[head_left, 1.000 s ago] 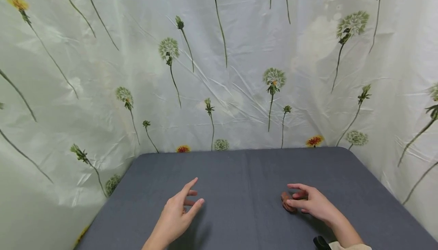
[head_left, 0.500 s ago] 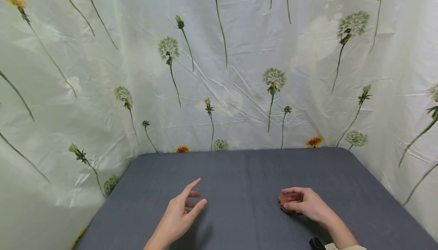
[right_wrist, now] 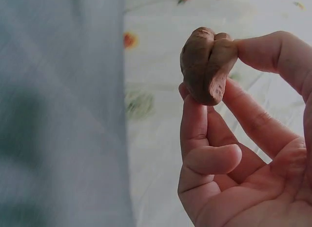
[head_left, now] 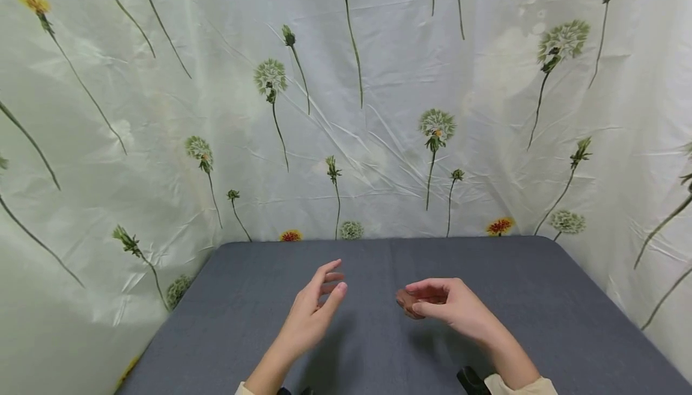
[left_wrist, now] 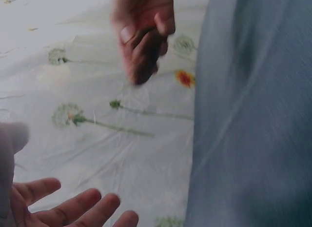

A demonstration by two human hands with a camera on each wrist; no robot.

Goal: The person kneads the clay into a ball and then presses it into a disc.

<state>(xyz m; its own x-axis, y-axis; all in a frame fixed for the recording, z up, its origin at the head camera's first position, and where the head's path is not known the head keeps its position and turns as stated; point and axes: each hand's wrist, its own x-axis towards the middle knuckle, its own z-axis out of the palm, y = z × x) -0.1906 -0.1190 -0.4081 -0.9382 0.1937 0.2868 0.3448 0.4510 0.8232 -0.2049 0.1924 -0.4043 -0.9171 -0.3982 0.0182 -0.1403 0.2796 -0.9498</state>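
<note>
A small brown lump with rounded lobes and a groove, resembling clay, is pinched between the thumb and fingertips of my right hand. In the head view the lump is raised off the table, at the hand's left side, partly covered by the fingers. The right wrist view shows a rough pinkish patch low on it; its exact kind is unclear. My left hand hovers over the table to the left, fingers extended and slightly spread, holding nothing. A gap separates it from the lump. Both hands also appear in the left wrist view.
Beneath both hands spreads a table covered in dark grey cloth, with a crease down its middle. A pale curtain with dandelion prints hangs behind it and along the sides. Black wrist straps show near the cream sleeves.
My right hand has closed its fingers on the brown lump, lifted it from the table and carried it leftward. My left hand has moved up and to the right, closer to it.
</note>
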